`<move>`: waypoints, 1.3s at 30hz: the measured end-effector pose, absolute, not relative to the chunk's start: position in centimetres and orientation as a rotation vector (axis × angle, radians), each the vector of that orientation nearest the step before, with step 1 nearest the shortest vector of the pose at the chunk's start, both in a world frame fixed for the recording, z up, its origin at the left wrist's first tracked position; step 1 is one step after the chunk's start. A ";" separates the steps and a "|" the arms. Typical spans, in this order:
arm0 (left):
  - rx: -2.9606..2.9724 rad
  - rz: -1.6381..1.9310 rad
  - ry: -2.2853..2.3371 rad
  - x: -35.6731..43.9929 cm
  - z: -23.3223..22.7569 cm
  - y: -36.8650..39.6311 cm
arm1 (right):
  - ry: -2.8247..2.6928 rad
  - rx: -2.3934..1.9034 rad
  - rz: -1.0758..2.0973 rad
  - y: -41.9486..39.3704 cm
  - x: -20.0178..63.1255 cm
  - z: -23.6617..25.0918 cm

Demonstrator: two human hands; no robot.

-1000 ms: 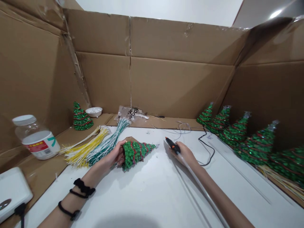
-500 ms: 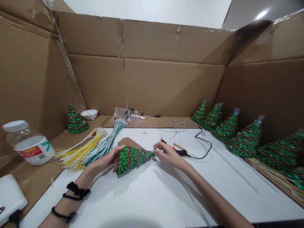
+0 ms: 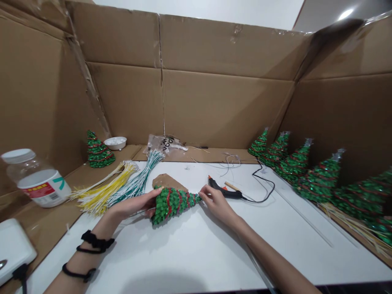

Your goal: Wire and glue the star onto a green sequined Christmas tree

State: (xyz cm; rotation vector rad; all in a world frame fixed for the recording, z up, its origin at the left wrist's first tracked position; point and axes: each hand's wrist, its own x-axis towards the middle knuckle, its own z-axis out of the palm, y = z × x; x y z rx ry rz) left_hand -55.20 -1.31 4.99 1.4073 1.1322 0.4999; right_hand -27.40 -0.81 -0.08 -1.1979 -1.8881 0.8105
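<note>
A small green cone tree with red bands [image 3: 172,203] lies on its side on the white table [image 3: 196,253], tip pointing right. My left hand [image 3: 134,206] grips its wide base. My right hand [image 3: 216,201] pinches the narrow tip. A black glue gun with an orange trigger [image 3: 225,190] lies on the table just behind my right hand, its black cord [image 3: 263,192] curling to the right. A brown cardboard piece [image 3: 168,181] rests behind the tree.
Bundles of yellow [image 3: 102,190] and green-white wires [image 3: 137,177] lie at left, with a plastic jar [image 3: 35,179], a white bowl [image 3: 114,142] and one upright tree [image 3: 97,151]. Several finished trees [image 3: 309,171] line the right side. Cardboard walls [image 3: 223,106] surround the table.
My right hand has laid the glue gun down on the table and moved left to the tree's tip. The left hand still holds the tree's base.
</note>
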 end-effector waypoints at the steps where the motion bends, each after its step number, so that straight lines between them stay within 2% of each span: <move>1: 1.402 0.444 1.114 -55.4 5.2 -1.3 | -1.907 -1.199 0.792 -0.9 -27.5 -0.1; 7: 1.439 0.387 1.053 -56.7 6.4 -1.5 | -1.919 -1.204 0.734 -1.3 -27.9 -0.4; 12: 1.542 0.474 1.217 -56.4 7.0 -1.2 | -1.924 -1.196 0.688 -1.4 -28.1 -0.6; 18: 1.823 0.686 1.378 -55.1 4.3 -1.3 | -1.932 -1.199 0.654 -1.5 -28.7 -1.0; 23: 1.835 0.862 1.467 -54.9 1.9 -2.1 | -1.916 -1.212 0.629 -1.7 -29.3 -1.0; 39: 1.860 0.922 1.438 -54.9 2.2 -2.5 | -1.903 -1.248 0.610 -1.9 -30.2 -0.5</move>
